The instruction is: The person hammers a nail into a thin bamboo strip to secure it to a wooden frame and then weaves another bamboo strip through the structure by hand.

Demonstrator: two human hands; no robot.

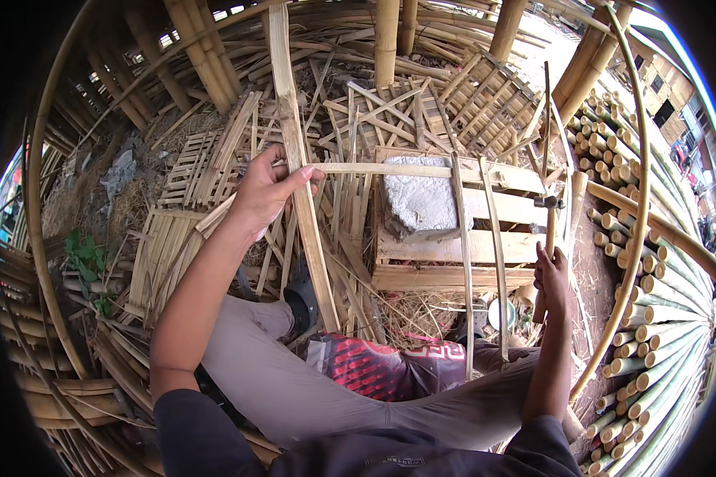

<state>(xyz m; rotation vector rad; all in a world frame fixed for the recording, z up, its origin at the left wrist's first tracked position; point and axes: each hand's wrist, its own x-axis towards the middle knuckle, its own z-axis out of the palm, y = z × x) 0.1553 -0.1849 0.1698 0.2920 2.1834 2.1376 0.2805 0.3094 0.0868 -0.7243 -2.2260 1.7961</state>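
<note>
My left hand point(266, 191) is raised well out in front of me, arm nearly straight, wrist bent slightly back, thumb and fingers pinched together. My right hand point(552, 280) sits lower and closer to my body, off to the right, forearm rising steeply from the elbow, fingers curled in a fist; I see it from behind, so the grip looks firm, I think. Both forearms are bare below dark sleeves.
</note>
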